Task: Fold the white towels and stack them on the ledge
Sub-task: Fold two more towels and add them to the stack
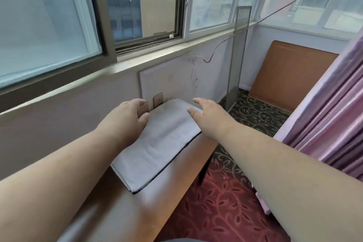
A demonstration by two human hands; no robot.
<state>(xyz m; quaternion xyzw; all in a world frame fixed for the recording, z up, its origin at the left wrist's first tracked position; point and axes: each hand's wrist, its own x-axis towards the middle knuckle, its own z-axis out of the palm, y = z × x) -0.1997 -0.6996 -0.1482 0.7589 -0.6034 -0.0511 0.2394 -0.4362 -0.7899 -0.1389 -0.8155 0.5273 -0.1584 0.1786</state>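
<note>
A white towel [157, 143] with a dark edge lies folded into a long rectangle on the brown wooden ledge [121, 208] under the window. My left hand [127, 116] is at the towel's far left corner, fingers straight, its thumb touching the cloth. My right hand [206, 114] hovers over the far right corner with relaxed, spread fingers; whether it touches the towel is unclear. Neither hand holds anything.
The wall with two sockets [158, 99] stands right behind the towel's far end. A pink curtain [334, 114] hangs at the right. A brown board [290, 74] leans in the corner, beside a narrow upright panel [237, 55]. Patterned carpet [216, 212] lies below the ledge.
</note>
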